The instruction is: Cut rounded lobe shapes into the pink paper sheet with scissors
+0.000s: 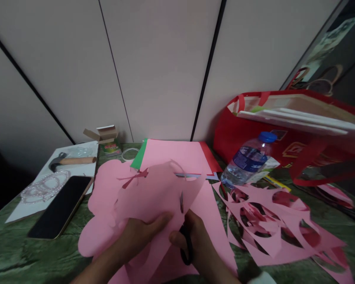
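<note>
My left hand grips a sheet of pink paper from the near side, its thumb lying on top and the other fingers hidden beneath. In my right hand is a pair of scissors with black handles. Part of a blade shows at the sheet's right side, against the paper. Under the held sheet lie more pink paper and, to the left, a large pink piece with a scalloped edge.
Pink paper offcuts with holes lie at right, near a water bottle and a red bag. Coloured sheets lie behind. At left are a phone, a hammer, clear beaded strands and a small opened box.
</note>
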`<state>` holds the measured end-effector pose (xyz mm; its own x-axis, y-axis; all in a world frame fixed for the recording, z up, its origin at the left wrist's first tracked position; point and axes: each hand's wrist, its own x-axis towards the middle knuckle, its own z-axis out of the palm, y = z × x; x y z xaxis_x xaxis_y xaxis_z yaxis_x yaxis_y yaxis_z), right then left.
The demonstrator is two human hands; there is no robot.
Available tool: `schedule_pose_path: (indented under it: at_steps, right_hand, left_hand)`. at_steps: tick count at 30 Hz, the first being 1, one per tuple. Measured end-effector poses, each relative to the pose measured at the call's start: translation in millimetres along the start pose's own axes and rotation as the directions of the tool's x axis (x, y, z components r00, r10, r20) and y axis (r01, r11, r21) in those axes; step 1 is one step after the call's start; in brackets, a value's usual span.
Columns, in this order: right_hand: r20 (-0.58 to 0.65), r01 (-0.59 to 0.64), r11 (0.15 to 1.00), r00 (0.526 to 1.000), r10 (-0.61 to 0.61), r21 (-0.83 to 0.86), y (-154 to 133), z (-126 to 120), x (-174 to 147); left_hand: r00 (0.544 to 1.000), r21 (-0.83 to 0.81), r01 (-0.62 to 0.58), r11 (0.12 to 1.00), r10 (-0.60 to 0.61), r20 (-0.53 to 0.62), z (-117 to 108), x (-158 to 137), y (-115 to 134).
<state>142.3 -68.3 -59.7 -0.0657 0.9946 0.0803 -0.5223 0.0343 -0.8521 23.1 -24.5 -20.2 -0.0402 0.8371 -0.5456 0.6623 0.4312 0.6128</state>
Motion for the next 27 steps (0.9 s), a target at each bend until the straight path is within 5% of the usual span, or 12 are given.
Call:
schedule_pose_path:
  at_steps: [27]
  right_hand:
    - [-0.031,-0.047,0.993,0.999,0.044,-0.107,-4.8,2.4,1.3]
  left_hand:
    - [0.998,-0.034,-0.037,0.999,0.039,0.045,-7.4,1.4,2.7]
